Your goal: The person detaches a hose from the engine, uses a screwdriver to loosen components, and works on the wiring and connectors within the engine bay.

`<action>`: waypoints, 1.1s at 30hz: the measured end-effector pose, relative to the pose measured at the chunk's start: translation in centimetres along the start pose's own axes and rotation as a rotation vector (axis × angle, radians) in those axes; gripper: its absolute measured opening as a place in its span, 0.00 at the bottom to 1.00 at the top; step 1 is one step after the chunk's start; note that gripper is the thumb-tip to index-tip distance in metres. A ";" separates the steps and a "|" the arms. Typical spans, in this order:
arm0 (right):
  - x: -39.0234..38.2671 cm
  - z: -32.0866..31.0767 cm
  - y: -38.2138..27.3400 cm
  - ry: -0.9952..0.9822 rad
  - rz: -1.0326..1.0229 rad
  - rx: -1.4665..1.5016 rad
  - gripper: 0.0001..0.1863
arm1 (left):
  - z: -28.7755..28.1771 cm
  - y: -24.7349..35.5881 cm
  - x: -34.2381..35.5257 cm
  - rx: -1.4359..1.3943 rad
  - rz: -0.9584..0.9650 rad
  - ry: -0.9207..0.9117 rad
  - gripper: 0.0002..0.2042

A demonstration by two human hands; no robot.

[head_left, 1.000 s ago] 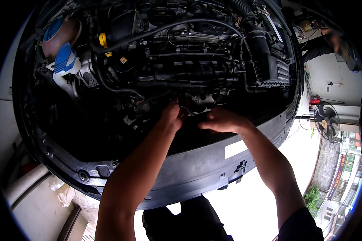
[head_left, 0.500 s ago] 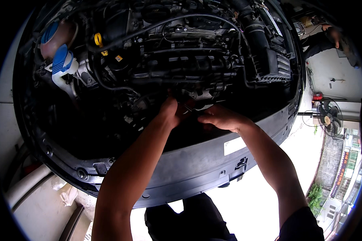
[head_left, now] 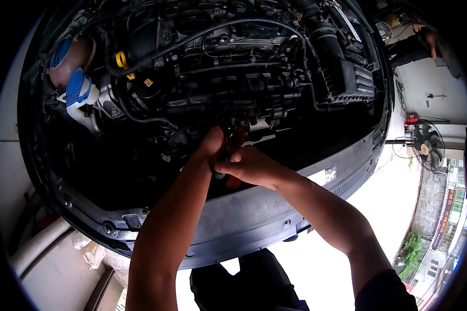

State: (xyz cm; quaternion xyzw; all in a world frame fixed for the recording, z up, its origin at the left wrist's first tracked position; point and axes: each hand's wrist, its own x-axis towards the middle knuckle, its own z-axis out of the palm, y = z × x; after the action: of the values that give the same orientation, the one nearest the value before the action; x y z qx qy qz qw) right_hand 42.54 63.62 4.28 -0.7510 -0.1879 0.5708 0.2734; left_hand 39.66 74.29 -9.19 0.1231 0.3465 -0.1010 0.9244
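My right hand [head_left: 251, 165] is closed around a hand tool with a dark, greenish handle end [head_left: 219, 174]. A thin shaft seems to run from it up toward the engine, but its tip is lost in shadow. Close beside it, my left hand [head_left: 211, 144] reaches in below the black intake manifold [head_left: 233, 90]. Its fingers look curled near the shaft, and what they grip is hidden. Both hands are over the dark gap between the engine and the grey front panel [head_left: 233, 212] of the car.
On the left stand a reservoir with a blue cap [head_left: 62, 54] and a white filler neck with a blue lid [head_left: 78, 88]. A yellow dipstick handle [head_left: 121, 60] rises nearby. A black air filter box [head_left: 350, 83] sits on the right. Farther right are a fan [head_left: 425, 147] and another person's hand [head_left: 429, 41].
My right hand has moved left and slightly nearer, beside my left wrist, and the dark tool handle now shows in it. My left hand has shifted slightly left. The view has turned a little.
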 end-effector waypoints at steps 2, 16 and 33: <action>-0.1 -0.5 1.0 -0.019 0.030 0.203 0.14 | 0.3 -0.3 0.0 -0.060 0.017 -0.022 0.18; 3.4 1.0 1.2 0.134 0.330 0.819 0.11 | 1.4 0.3 -1.2 0.301 0.121 0.143 0.25; 6.2 1.1 2.0 0.173 0.250 0.970 0.11 | -0.4 0.1 -0.4 0.170 0.087 0.066 0.30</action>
State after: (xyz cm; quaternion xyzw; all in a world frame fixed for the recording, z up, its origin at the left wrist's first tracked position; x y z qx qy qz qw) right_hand 43.17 65.93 -1.90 -0.5990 0.2134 0.5566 0.5346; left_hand 39.16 74.49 -9.17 0.2193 0.3614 -0.0857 0.9022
